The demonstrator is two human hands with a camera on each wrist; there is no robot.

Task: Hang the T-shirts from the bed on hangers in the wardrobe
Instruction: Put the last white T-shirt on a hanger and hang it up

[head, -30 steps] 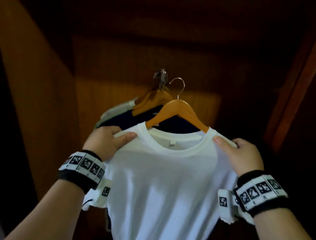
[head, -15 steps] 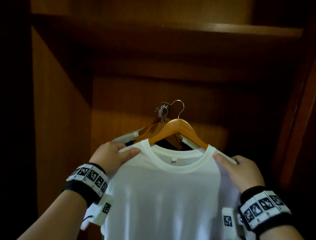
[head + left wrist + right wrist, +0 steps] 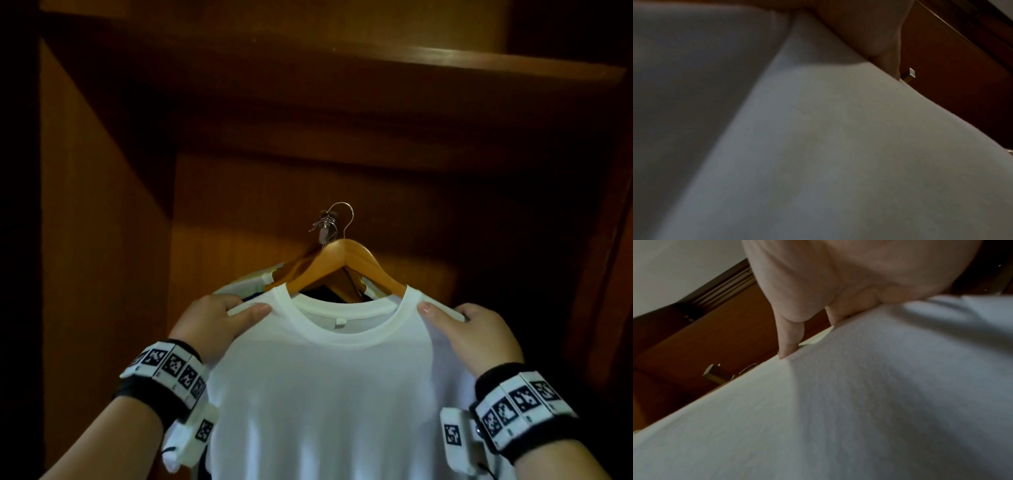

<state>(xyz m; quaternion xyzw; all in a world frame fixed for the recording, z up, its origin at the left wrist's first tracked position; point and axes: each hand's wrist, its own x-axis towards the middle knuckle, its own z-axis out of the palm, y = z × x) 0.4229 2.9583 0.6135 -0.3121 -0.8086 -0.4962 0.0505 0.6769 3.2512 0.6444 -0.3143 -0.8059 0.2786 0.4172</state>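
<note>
dark brown wardrobe panels fill the head view, a shelf board overhead and a short rail peg on the back wall serving as my landmark. below the peg and nearest to me hangs the white t-shirt, the largest thing in front of me, already threaded onto a wooden hanger whose metal hook reaches up level with the peg; whether the hook rests on it yet i cannot tell. i judge the shirt is held high and square so the hook can catch the peg without the fabric sliding off.

left of and below the peg, my left hand grips the shirt's shoulder, thumb laid over the cloth and fingers curled behind it. right of and below the peg, my right hand pinches the other shoulder the same way, thumb on top; the right wrist view shows the thumb pressing into the fabric edge. gripping both shoulders likely keeps the hanger level under the cloth.

behind the shirt, directly under the peg, other hangers carry garments already hung, one pale and one dark. smallest, a white label sits inside the collar.
</note>
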